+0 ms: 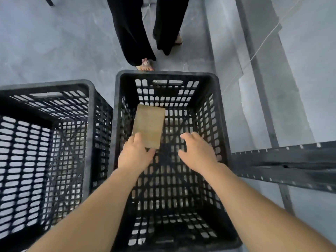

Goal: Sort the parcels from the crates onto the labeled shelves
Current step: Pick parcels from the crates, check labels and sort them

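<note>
Head view: both arms are reaching down into the black crate (168, 73), with the left hand (135, 154) taking hold of a brown parcel (149, 122).
The left hand is gripping the parcel's near end, thumb at its near right corner and fingers curling over its left edge. The parcel is sitting inside the crate, toward the far left. The right hand (197, 150) is hovering just beside it, palm down, fingers loosely spread, holding nothing. A second crate (91, 106) is standing just beside on the left, and a person in black trousers (131, 30) is standing beyond.
</note>
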The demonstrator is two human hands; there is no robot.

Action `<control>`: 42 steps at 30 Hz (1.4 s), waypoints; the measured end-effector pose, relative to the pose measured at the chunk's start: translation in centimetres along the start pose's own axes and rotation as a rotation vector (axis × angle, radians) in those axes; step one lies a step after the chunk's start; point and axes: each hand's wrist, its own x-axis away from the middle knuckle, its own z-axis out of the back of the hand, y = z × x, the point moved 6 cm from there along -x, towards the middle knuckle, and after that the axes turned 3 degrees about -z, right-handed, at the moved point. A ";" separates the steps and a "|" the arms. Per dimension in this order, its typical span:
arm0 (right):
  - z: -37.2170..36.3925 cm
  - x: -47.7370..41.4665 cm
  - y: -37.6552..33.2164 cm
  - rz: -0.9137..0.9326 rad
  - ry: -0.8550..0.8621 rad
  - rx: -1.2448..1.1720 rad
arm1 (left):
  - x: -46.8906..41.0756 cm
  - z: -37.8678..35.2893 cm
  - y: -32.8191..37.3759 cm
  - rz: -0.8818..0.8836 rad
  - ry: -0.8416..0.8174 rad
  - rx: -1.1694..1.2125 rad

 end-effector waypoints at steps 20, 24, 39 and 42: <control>-9.6 -10.4 1.1 -0.185 -0.250 -0.415 | -10.5 -7.8 -5.1 0.413 0.079 0.538; -8.1 -8.7 2.3 -0.227 -0.238 -0.455 | -8.8 -7.6 -4.0 0.359 0.090 0.663; 4.6 4.0 -2.3 -0.102 -0.174 -0.606 | 3.6 3.8 0.4 0.223 -0.134 1.069; 7.7 6.2 -4.8 -0.008 -0.183 -0.614 | 5.7 6.6 1.7 0.160 -0.056 1.174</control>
